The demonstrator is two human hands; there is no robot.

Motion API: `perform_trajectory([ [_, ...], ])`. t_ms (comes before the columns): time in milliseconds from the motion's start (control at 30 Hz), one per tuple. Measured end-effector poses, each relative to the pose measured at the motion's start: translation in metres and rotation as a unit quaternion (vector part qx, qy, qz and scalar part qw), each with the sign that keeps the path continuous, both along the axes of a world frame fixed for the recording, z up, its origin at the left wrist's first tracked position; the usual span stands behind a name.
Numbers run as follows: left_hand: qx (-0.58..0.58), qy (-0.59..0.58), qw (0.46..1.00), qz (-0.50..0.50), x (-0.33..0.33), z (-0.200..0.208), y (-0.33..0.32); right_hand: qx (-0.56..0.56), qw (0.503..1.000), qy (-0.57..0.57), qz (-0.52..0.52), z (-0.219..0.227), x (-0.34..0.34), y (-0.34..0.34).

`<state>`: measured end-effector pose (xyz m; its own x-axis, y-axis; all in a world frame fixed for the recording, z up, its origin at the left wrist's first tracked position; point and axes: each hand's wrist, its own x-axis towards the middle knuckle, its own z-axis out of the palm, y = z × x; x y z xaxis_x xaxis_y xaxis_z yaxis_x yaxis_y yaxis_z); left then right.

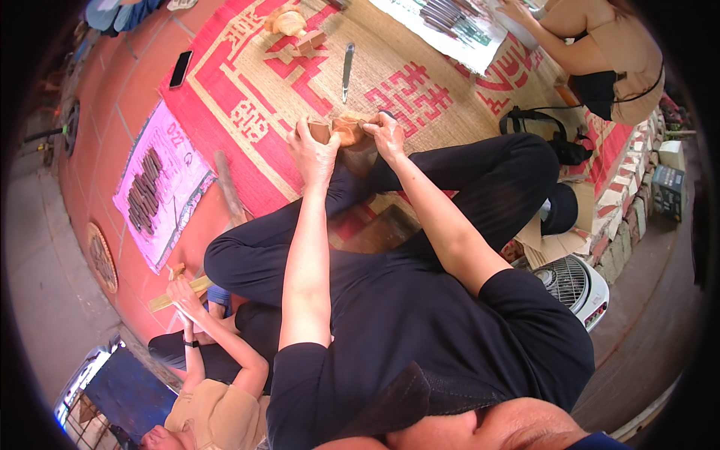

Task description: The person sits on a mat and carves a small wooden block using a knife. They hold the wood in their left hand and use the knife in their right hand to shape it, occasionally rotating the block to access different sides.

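Observation:
I sit cross-legged in black trousers on a red and tan woven mat [247, 112]. A small brown wooden block [346, 129] rests at my knees and both hands are closed on it. My left hand [315, 154] grips its left side, and my right hand [386, 135] holds its right side from above. Just beyond the block a long metal blade tool [347, 69] lies flat on the mat.
Carved wooden pieces [294, 28] and a black phone [181, 69] lie farther out. Tools rest on a pink cloth [157, 187] at left and a white cloth [450, 26] ahead. One person [600, 52] sits at upper right, another [214, 367] at lower left. A white fan [577, 289] stands at right.

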<state>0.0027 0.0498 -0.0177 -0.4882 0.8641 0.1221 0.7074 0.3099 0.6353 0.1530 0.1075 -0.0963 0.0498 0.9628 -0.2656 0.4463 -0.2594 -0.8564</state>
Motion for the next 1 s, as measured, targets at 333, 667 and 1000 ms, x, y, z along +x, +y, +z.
perform_trajectory([
  [333, 0.011, 0.000, 1.000, 0.003, -0.003, -0.001, -0.002, -0.036, 0.999, -0.014, -0.008, 0.002, 0.018, 0.017],
  [667, -0.030, -0.005, 1.000, 0.004, 0.000, 0.005, 0.006, -0.013, 0.999, 0.031, 0.032, -0.002, 0.006, 0.009],
  [1000, -0.087, -0.151, 0.983, 0.056, -0.038, -0.017, 0.012, -0.074, 0.979, 0.167, -0.096, -0.010, 0.034, 0.011],
])
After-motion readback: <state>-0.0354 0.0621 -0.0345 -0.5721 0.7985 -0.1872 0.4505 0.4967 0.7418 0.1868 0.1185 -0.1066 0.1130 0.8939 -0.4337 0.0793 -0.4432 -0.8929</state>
